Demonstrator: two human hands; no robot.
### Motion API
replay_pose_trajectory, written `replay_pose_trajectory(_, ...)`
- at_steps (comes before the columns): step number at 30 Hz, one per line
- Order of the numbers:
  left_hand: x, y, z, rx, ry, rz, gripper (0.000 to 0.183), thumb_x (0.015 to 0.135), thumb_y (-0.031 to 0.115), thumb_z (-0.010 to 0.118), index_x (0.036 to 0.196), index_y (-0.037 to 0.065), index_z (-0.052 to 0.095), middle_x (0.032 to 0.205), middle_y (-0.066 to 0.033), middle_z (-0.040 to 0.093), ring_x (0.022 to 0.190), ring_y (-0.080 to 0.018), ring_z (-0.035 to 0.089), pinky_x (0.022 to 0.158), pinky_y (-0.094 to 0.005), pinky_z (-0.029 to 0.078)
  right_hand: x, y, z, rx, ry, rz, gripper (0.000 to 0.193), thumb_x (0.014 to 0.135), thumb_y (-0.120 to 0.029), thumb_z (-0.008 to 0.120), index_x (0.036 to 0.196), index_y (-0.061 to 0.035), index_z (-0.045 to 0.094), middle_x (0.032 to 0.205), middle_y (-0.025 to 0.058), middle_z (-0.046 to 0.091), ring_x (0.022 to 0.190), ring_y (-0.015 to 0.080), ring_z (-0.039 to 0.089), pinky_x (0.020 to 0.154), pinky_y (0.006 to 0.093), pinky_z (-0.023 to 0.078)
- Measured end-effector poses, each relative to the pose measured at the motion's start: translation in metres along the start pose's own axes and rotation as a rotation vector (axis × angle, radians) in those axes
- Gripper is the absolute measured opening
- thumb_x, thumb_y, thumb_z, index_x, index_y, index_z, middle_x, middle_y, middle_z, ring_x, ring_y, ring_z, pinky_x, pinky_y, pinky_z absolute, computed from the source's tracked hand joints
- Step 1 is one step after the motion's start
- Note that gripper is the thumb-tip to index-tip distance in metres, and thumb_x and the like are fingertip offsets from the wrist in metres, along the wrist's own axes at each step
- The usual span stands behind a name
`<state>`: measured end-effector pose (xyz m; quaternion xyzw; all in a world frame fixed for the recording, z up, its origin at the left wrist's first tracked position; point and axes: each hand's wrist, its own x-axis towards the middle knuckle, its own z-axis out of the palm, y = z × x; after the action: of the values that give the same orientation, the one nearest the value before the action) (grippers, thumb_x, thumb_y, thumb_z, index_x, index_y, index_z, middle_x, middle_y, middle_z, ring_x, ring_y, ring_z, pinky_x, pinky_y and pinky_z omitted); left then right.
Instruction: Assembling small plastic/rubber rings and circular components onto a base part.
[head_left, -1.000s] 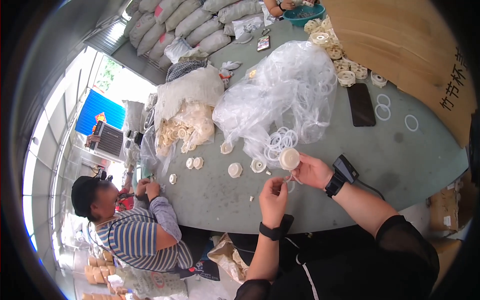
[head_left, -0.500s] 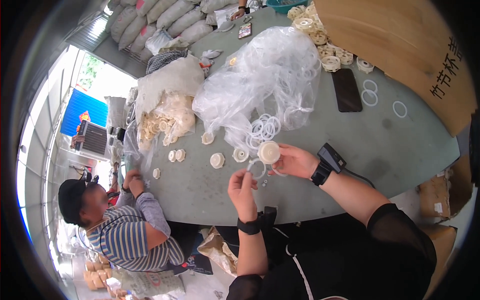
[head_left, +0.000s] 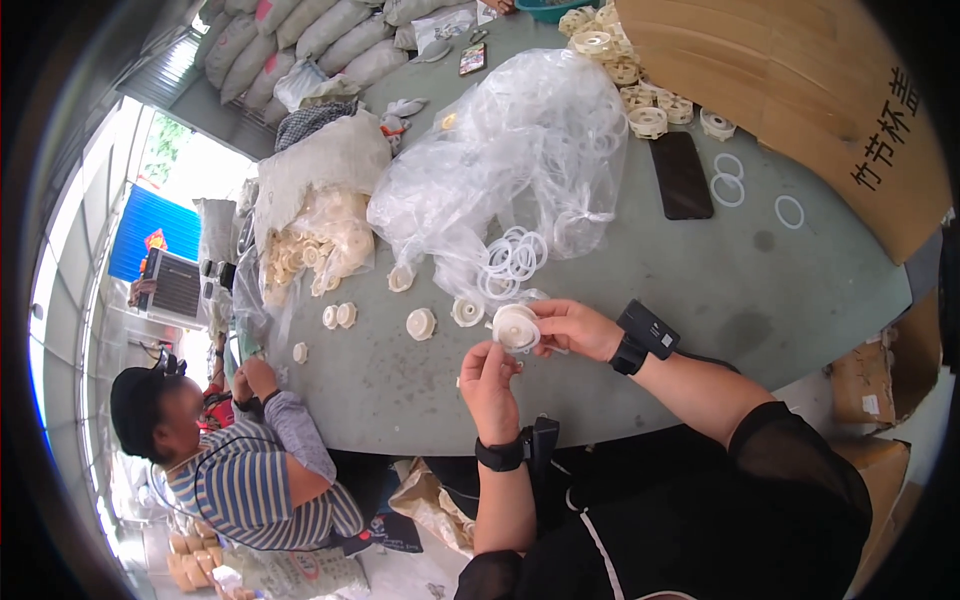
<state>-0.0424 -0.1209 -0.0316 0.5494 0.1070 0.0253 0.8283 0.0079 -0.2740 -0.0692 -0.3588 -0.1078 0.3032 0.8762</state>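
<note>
Shifted from beside the cap [head_left: 514,325] onto its face, the ring [head_left: 518,349], likely soft, is pinched edgewise by the left hand [head_left: 490,385] above the table [head_left: 400,385], while the right hand [head_left: 580,330] pinches the cap, probably light and stiff, by its rim, the best hold.

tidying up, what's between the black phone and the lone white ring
In the head view, two overlapping rings lie between the black phone and the lone ring.
</note>
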Motion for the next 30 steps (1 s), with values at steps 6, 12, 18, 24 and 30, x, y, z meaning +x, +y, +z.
replay_pose_trajectory(6,0.001,-0.006,0.000,0.044,0.102,0.119,0.007,0.083,0.009,0.055,0.086,0.003,0.053,0.081,-0.0036,0.056,0.073,-0.0103,0.052,0.063,-0.0236,0.042,0.000,-0.001,-0.001,0.044,-0.063,0.030,0.031,0.086,-0.018,0.050,0.114,-0.0034,0.049,0.087,0.0028,0.059,0.073,0.0091,0.059,0.064,0.0235,0.046)
replay_pose_trajectory(12,0.003,-0.010,0.000,0.009,0.133,0.166,0.006,0.084,0.009,0.054,0.087,0.003,0.053,0.086,-0.0045,0.056,0.075,-0.0109,0.052,0.070,-0.0261,0.043,-0.001,-0.002,0.003,0.095,-0.104,0.089,0.035,0.085,-0.012,0.049,0.119,-0.0031,0.044,0.093,0.0045,0.058,0.072,0.0119,0.058,0.065,0.0247,0.045)
replay_pose_trajectory(18,-0.001,-0.014,-0.005,-0.021,0.018,0.140,0.005,0.084,0.007,0.053,0.086,0.003,0.052,0.086,-0.0051,0.056,0.075,-0.0111,0.052,0.070,-0.0265,0.044,-0.003,0.001,0.001,0.013,-0.071,0.042,0.037,0.081,-0.006,0.052,0.117,-0.0022,0.045,0.094,0.0052,0.057,0.074,0.0115,0.058,0.064,0.0216,0.044)
replay_pose_trajectory(24,-0.005,-0.016,0.000,0.109,0.042,0.223,0.006,0.081,0.001,0.055,0.086,0.002,0.051,0.084,-0.0045,0.056,0.073,-0.0112,0.053,0.069,-0.0238,0.043,-0.002,0.005,-0.001,-0.010,-0.095,0.008,0.037,0.079,-0.003,0.050,0.116,-0.0018,0.045,0.095,0.0063,0.058,0.074,0.0113,0.058,0.062,0.0209,0.044)
replay_pose_trajectory(30,-0.007,-0.024,0.000,0.109,0.024,0.214,0.010,0.079,-0.001,0.057,0.086,0.002,0.051,0.082,-0.0039,0.056,0.070,-0.0111,0.053,0.067,-0.0229,0.043,0.000,0.008,0.000,-0.148,0.002,-0.037,0.038,0.078,-0.003,0.047,0.116,-0.0010,0.045,0.094,0.0055,0.058,0.072,0.0092,0.057,0.061,0.0210,0.045)
